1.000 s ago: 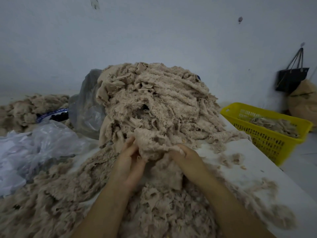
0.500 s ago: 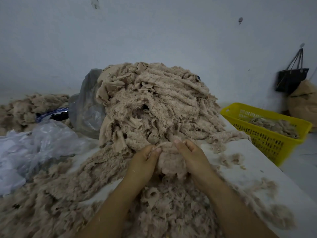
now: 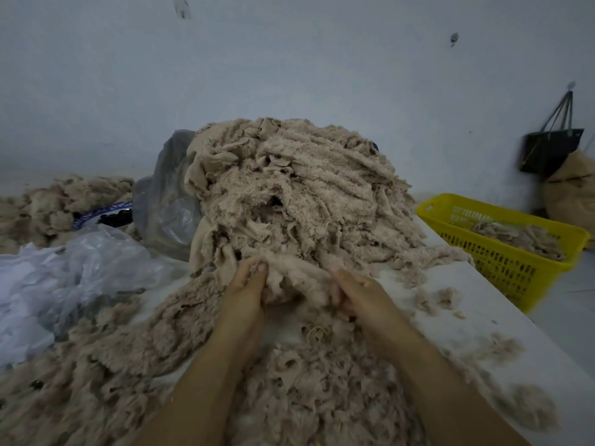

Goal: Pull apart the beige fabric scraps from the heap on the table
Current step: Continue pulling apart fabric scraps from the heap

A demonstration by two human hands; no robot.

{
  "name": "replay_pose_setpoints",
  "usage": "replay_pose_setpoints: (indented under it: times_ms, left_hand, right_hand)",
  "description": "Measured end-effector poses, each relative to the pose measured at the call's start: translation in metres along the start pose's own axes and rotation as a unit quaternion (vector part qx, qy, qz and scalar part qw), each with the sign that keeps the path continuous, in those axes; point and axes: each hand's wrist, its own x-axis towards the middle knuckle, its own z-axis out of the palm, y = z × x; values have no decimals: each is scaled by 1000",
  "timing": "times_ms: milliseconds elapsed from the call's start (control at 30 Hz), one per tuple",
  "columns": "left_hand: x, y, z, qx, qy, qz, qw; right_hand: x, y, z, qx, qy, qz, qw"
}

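Beige scrap [image 3: 299,280], one, in the grip of left hand [image 3: 246,286] and right hand [image 3: 362,296].

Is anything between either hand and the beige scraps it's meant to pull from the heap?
Nothing visible. The left hand and the right hand both grip a beige clump at the foot of the heap.
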Motion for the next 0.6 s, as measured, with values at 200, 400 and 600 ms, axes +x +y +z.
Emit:
replay_pose_setpoints:
  times_ms: [200,400,600]
  left_hand:
    - [-5,-6,7,51,-77,10,996]
    - [-9,-8,10,138,-104,22,985]
    - [-17,-7,15,273,-118,49,953]
  right_hand:
    - [5,10,8,-156,79,12,984]
    - [0,5,13,-215,84,-112,967]
    - [5,4,18,-303,79,-182,932]
